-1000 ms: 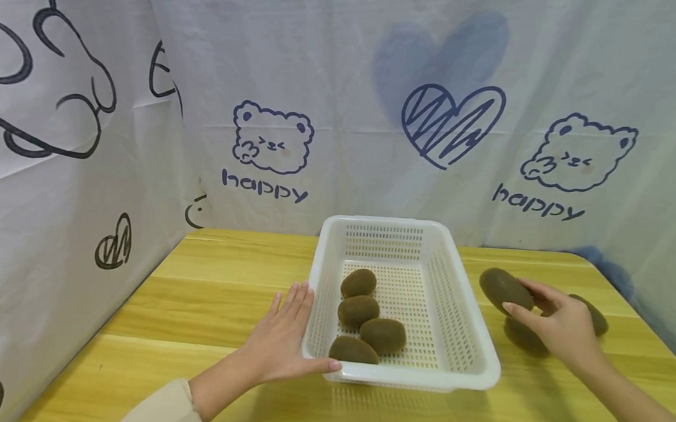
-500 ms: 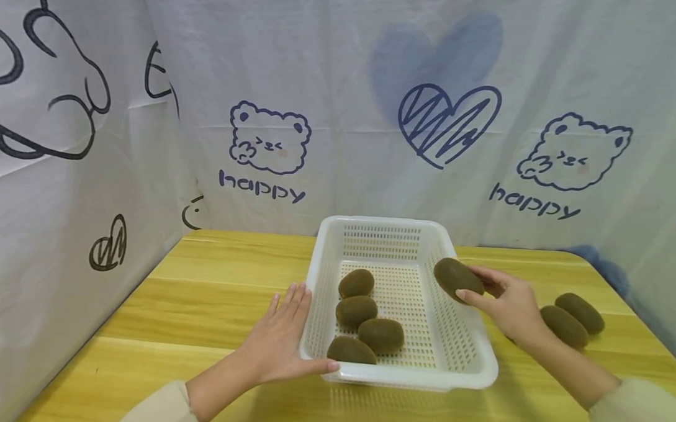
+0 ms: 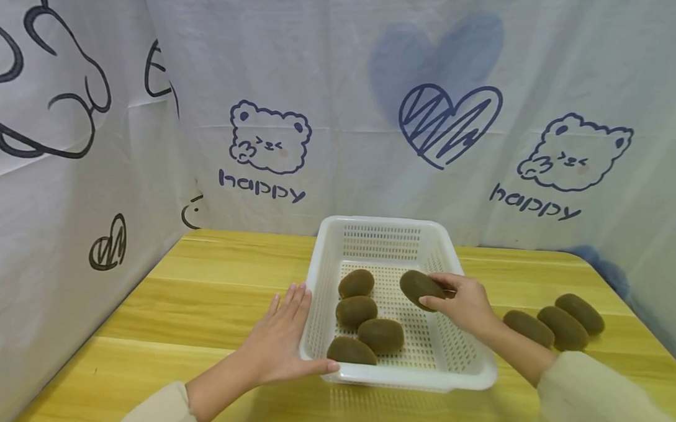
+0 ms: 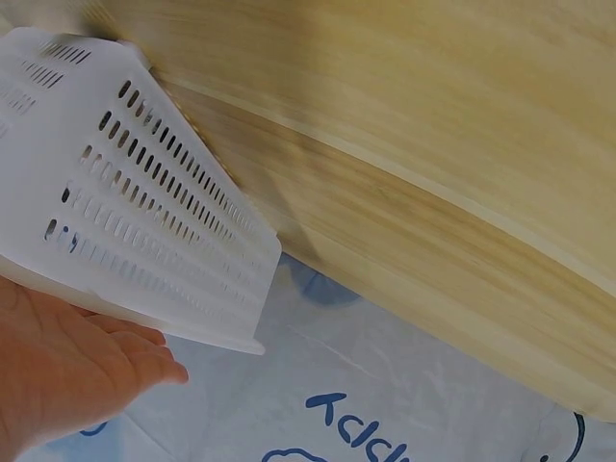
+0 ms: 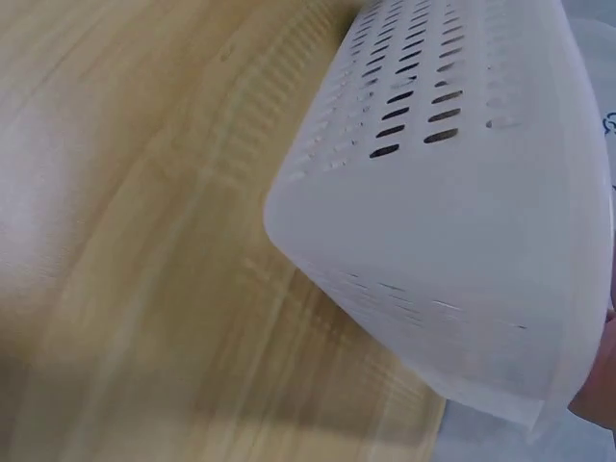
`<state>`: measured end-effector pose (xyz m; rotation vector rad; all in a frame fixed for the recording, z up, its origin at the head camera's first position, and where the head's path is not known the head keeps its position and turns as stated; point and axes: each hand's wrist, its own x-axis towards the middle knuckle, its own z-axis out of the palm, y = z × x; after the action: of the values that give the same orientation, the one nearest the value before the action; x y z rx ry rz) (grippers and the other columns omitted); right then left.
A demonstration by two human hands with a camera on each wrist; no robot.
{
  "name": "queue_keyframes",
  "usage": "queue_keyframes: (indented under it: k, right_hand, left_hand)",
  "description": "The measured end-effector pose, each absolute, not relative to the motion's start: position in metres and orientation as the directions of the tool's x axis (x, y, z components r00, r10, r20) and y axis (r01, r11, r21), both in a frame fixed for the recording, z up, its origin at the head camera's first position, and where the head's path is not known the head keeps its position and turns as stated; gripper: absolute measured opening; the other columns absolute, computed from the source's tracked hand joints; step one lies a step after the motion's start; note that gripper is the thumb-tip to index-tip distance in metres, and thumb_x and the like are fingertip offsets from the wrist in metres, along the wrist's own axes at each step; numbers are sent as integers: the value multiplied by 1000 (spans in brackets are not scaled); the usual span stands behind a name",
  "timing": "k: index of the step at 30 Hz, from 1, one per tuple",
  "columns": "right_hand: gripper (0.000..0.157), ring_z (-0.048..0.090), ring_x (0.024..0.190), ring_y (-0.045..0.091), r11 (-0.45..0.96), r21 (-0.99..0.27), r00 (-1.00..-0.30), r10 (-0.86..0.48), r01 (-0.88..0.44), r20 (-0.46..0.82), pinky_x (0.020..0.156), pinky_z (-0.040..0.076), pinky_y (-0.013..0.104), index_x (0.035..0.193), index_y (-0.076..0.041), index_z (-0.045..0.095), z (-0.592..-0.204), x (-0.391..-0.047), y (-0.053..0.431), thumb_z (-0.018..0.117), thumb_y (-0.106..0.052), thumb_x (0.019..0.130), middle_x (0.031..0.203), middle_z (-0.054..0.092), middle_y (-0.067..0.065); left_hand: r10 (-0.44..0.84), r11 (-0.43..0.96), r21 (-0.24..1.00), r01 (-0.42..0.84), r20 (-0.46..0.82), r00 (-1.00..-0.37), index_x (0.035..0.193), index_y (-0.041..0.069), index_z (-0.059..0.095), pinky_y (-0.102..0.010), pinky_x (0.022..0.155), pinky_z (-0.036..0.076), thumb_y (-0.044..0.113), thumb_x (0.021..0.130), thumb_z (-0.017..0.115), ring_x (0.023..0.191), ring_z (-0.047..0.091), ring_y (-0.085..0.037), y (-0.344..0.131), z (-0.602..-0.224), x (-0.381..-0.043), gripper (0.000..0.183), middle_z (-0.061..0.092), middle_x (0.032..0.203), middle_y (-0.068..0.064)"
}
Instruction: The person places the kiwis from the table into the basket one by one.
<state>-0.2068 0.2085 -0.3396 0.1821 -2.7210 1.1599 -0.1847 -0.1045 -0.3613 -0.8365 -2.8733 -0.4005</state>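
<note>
A white plastic basket [image 3: 472, 361] with slotted walls stands on the table, several brown kiwis [image 3: 383, 336] lying along its left side. My right hand [image 3: 465, 303] pinches another kiwi [image 3: 418, 289] between thumb and fingers, inside the basket's outline toward its right half. Against the basket's left rim rests my left hand [image 3: 281, 337], fingers straight and thumb along the near corner. The left wrist view has the left hand [image 4: 87, 366] beside the basket's rim. In the right wrist view the basket wall [image 5: 433, 221] hides most of the right hand [image 5: 602, 380] and the kiwi.
Three more kiwis [image 3: 562, 327] lie in a row on the wood-grain table [image 3: 229, 283], right of the basket. White cloth [image 3: 357, 129] printed with bears and hearts hangs behind the table and along its left side.
My right hand has carried its kiwi leftward from beside the other loose kiwis, over the right rim and into the basket's outline. My left hand stays at the left rim.
</note>
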Motion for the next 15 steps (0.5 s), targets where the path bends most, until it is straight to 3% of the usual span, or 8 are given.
queue_keyframes:
  k: [5, 15]
  right_hand:
    - [44, 63, 100, 37, 731, -657, -981, -92, -183, 171, 76, 57, 37, 117, 8, 59, -343, -212, 198, 71, -12, 79, 115, 62, 26]
    - [40, 61, 99, 39, 824, -553, -992, -92, -122, 81, 83, 53, 44, 107, 11, 62, -361, -221, 186, 74, -6, 73, 107, 65, 26]
  left_hand:
    - [509, 809, 222, 545, 203, -837, 143, -9, 23, -54, 113, 20, 74, 70, 53, 140, 18, -41, -105, -361, -185, 114, 18, 150, -28]
    - [507, 812, 222, 539, 188, -841, 143, -9, 22, -53, 114, 19, 75, 70, 53, 141, 16, -41, -104, -361, -185, 115, 17, 150, -27]
